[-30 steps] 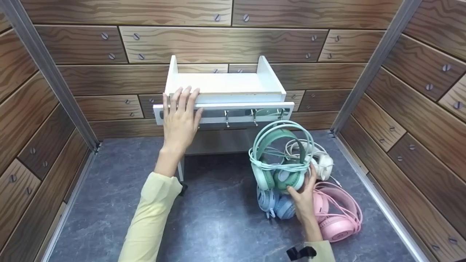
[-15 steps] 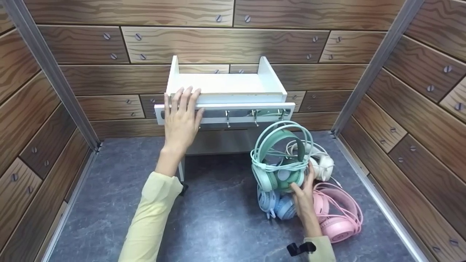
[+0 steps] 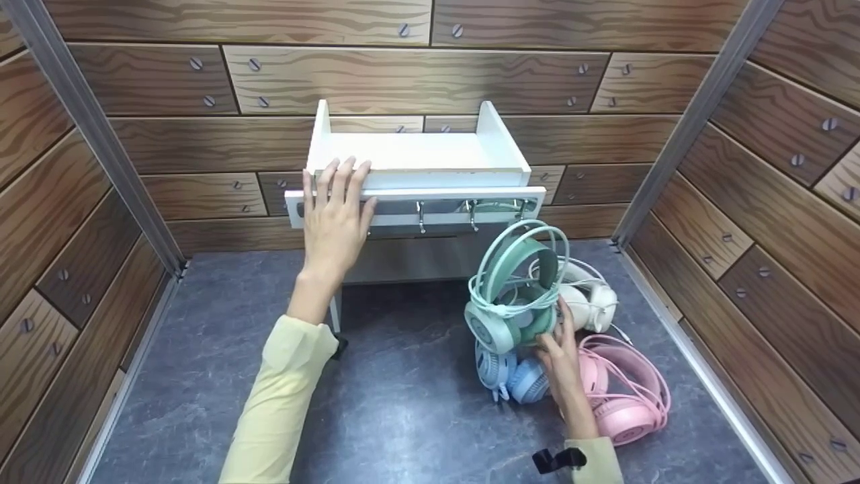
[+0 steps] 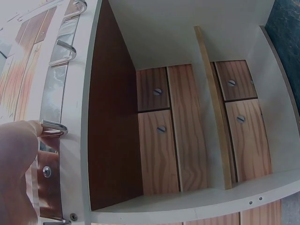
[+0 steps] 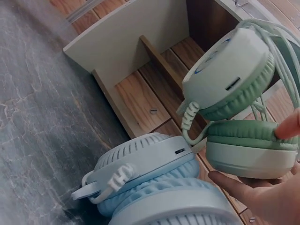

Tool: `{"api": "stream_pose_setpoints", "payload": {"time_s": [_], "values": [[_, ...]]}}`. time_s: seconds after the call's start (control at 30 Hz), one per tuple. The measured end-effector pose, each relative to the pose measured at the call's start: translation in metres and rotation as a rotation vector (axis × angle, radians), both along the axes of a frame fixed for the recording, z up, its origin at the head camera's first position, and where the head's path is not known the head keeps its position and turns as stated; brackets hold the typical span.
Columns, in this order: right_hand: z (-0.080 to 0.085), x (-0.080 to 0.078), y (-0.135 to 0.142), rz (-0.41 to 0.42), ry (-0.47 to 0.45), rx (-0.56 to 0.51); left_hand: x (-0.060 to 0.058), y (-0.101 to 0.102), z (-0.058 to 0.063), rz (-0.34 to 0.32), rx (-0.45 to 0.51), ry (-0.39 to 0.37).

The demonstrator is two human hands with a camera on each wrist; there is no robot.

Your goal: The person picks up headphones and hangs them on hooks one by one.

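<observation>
In the head view, my left hand [image 3: 330, 232] lies with extended fingers over the front rail of a white shelf unit [image 3: 420, 153], at its left end. Metal hooks [image 3: 421, 217] line that rail. My right hand [image 3: 563, 356] pinches one earcup of the green headphones [image 3: 496, 327], thumb on the cushion and fingers under the shell, as the right wrist view shows. Their cable is wound around the headband and cups. Blue headphones [image 3: 496, 370] hang or sit just below the green pair, their headband hidden behind it.
White headphones [image 3: 594, 302] with a coiled cable lie behind my right hand. Pink headphones [image 3: 625, 410] lie to its right on the dark floor [image 3: 403, 410]. Wood-patterned walls [image 3: 416, 81] enclose the space at the back and both sides.
The green headphones have turned in my right hand, one earcup now facing more outward and the headband narrower in view. My left hand has stayed on the rail.
</observation>
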State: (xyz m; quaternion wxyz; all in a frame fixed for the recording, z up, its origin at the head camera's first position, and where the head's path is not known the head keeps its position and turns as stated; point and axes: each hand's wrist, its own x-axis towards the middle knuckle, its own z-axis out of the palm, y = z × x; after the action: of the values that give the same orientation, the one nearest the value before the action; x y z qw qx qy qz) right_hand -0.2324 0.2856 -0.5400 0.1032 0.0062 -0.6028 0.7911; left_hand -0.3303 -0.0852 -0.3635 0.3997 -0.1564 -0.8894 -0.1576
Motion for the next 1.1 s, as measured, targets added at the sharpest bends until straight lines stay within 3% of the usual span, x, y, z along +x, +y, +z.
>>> {"api": "stream_pose_setpoints", "payload": {"time_s": [0.2, 0.4, 0.9, 1.1], "values": [[-0.002, 0.003, 0.001, -0.012, -0.056, 0.006, 0.000, 0.000, 0.000, -0.001, 0.004, -0.004], [-0.005, 0.008, 0.003, -0.038, -0.028, 0.046, -0.001, 0.000, 0.000, 0.003, -0.002, 0.001], [-0.012, 0.032, 0.003, -0.267, 0.030, 0.163, 0.001, 0.000, 0.000, 0.005, -0.005, -0.019], [-0.017, 0.041, 0.002, -0.348, 0.070, 0.341, 0.000, 0.000, 0.000, 0.018, -0.015, -0.025]]}}
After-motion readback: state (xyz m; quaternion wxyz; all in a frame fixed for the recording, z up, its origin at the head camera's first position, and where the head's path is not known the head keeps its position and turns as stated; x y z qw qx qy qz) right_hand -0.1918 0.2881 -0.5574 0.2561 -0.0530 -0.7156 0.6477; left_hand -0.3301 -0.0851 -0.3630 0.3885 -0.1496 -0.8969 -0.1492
